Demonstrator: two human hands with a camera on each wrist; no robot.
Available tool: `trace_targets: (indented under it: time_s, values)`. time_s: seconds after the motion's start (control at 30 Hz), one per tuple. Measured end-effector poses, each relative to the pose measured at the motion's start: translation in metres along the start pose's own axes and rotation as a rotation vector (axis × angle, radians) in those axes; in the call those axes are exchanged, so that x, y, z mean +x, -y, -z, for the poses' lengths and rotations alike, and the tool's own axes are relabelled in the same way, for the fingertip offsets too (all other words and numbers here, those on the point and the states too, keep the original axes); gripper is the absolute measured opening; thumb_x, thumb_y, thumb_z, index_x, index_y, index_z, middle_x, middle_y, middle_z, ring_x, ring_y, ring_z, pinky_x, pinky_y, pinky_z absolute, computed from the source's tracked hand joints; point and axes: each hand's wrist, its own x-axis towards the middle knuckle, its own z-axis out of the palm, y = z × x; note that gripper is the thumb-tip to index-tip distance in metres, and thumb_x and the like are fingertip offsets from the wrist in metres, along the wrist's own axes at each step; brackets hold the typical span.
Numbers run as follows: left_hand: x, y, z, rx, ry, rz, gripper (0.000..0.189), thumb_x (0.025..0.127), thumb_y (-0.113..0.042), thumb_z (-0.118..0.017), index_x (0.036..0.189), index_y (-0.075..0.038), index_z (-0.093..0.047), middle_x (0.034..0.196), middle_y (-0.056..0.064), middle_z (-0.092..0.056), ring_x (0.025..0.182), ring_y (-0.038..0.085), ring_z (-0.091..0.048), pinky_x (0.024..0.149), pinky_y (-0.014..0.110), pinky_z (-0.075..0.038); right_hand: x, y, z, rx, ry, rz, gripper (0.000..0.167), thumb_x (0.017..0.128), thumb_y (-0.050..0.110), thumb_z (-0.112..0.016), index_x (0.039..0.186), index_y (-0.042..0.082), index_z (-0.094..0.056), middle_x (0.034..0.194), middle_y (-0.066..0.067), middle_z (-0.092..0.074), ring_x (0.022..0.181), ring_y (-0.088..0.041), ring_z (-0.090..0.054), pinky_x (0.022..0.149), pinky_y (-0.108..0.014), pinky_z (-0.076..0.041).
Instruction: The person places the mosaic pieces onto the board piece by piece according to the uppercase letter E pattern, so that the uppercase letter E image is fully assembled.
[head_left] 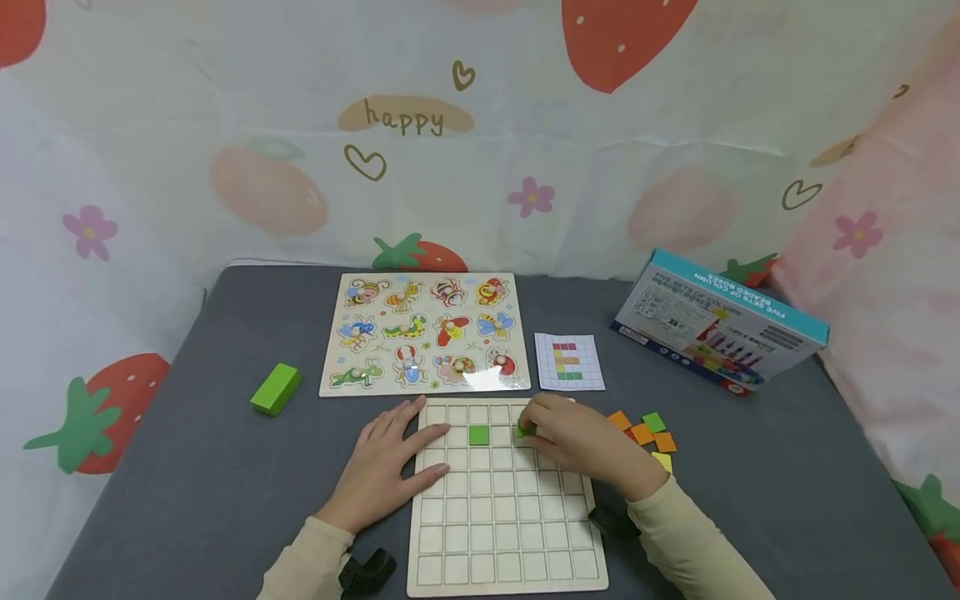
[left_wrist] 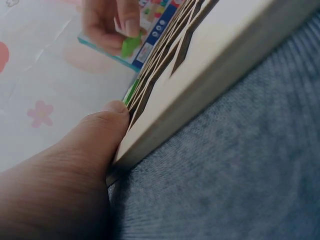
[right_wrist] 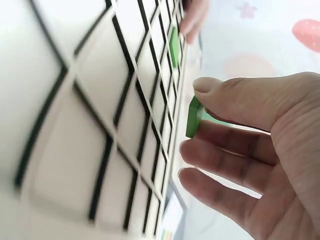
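So, left hand (head_left: 381,468) (splayed) touching board (head_left: 504,509), right hand (head_left: 588,440) pinching green tile (right_wrist: 193,119)

Grid board (head_left: 501,507), one: pale, ruled in squares, flat on grey tabletop (head_left: 187,500). Green tile (head_left: 478,435), lying in a second-row square. Left hand (head_left: 386,462), fingers extended, resting on the board's left edge. Right hand (head_left: 573,433), pinching another green tile (head_left: 526,431) at the board's upper right. Loose tiles (head_left: 665,442) (orange, green, red, yellow), just to the right. Beyond: insect picture board (head_left: 426,335); pattern card (head_left: 570,363) with coloured squares; blue-topped box (head_left: 720,325). Far left: green block (head_left: 276,389).
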Motion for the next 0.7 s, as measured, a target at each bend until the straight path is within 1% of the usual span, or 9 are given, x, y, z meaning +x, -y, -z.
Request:
trace_targets:
  time_s: [0.1,0.23,0.4,0.7]
  values:
    - [0.0,0.0,0.0,0.009,-0.001,-0.004,0.055,0.09,-0.06,-0.055,0.139,-0.037,-0.049,0.156,0.003,-0.03,0.143,0.026,-0.026,0.114,0.054,-0.022,0.007,0.005,-0.007,-0.013,0.003,0.017,0.013,0.089,0.021,-0.071,0.098,0.016,-0.063,0.096,0.007,-0.058,0.081,-0.005,-0.052,0.07,-0.02,-0.051]
    - [0.0,0.001,0.0,0.016,-0.002,-0.006,0.055,0.089,-0.06,-0.055,0.139,-0.037,-0.05,0.156,0.003,-0.03,0.143,0.026,-0.026,0.114,0.054,-0.022,0.014,0.008,-0.014,0.004,0.017,0.037,0.013,0.09,0.023,-0.07,0.099,0.016,-0.063,0.096,0.007,-0.058,0.083,-0.005,-0.052,0.073,-0.02,-0.051]
    - [0.0,0.001,0.0,0.014,0.001,-0.004,0.056,0.09,-0.061,-0.054,0.139,-0.036,-0.05,0.156,0.003,-0.03,0.143,0.026,-0.026,0.114,0.054,-0.022,0.021,0.011,-0.02,0.022,0.048,0.037,0.013,0.09,0.024,-0.069,0.099,0.016,-0.064,0.097,0.008,-0.058,0.086,-0.005,-0.052,0.077,-0.022,-0.051]
    - [0.0,-0.001,0.001,0.009,0.004,0.002,0.055,0.089,-0.059,-0.056,0.139,-0.037,-0.05,0.156,0.003,-0.03,0.143,0.026,-0.026,0.113,0.055,-0.022,0.025,0.014,-0.025,-0.034,0.053,0.024,0.013,0.089,0.024,-0.071,0.098,0.018,-0.064,0.097,0.008,-0.059,0.086,-0.005,-0.053,0.078,-0.022,-0.052]
